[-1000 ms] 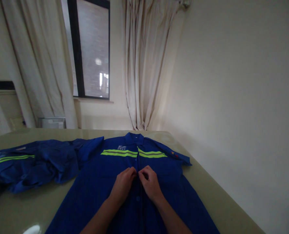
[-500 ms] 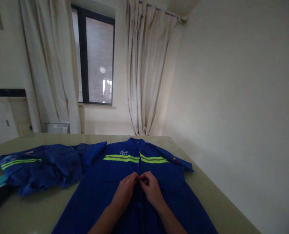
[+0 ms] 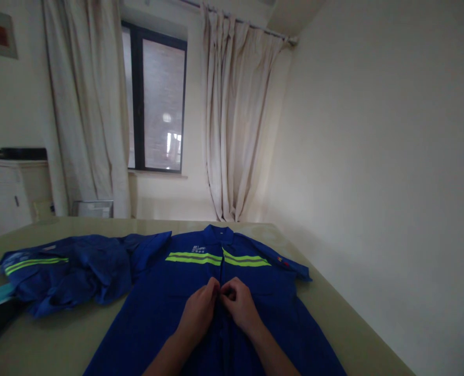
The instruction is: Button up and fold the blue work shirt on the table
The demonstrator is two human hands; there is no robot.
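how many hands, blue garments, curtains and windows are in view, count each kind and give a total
Hands: 2, left hand and right hand
Blue garments: 2, spread-out shirt and bunched-up garment
Curtains: 2, left curtain and right curtain
Windows: 1, dark-framed window
Total: 7

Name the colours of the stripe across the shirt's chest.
Neon yellow-green, grey along the middle; clearest in the head view.

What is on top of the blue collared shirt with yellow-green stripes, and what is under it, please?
The bare left hand and bare right hand pinch the front of the shirt. The pale green tabletop shows around it; anything directly beneath the cloth is covered.
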